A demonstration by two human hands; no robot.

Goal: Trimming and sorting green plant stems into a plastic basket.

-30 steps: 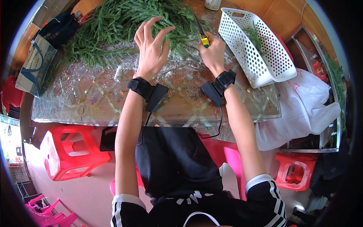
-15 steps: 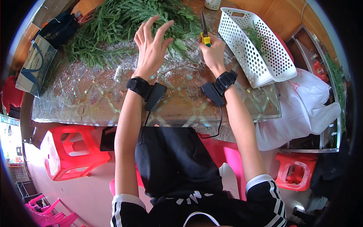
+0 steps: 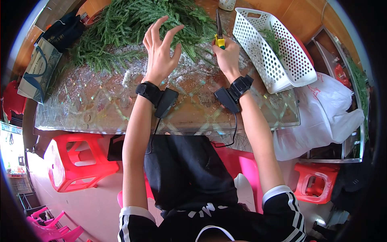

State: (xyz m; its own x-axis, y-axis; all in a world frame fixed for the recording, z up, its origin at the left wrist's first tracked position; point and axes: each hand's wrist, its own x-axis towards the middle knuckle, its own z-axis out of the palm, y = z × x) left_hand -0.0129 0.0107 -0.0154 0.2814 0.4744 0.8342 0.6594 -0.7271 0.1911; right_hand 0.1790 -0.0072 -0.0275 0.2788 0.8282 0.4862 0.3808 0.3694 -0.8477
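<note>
My left hand point(image 3: 160, 52) is raised over the near edge of a heap of green needle-leaved sprigs point(image 3: 133, 28), with its fingers spread and nothing visible in them. My right hand point(image 3: 228, 56) is closed around a tool that looks like long-nose pliers point(image 3: 219, 34), with yellow and green handles. Its dark, pointed jaws face away from me and look closed. The jaws lie just right of the sprigs. White flakes point(image 3: 185, 64) are scattered on the glass-covered table point(image 3: 189, 105) between and around my hands.
A white perforated basket point(image 3: 278, 52) with a green sprig inside stands to the right. A white plastic bag point(image 3: 322, 117) bulges beside the table. At left are a paper bag point(image 3: 40, 72) and a dark cloth bag point(image 3: 64, 32). Red stools point(image 3: 80, 161) stand on the floor.
The fingers and thumb of my left hand have shifted slightly. The pliers in my right hand have moved a little to the right.
</note>
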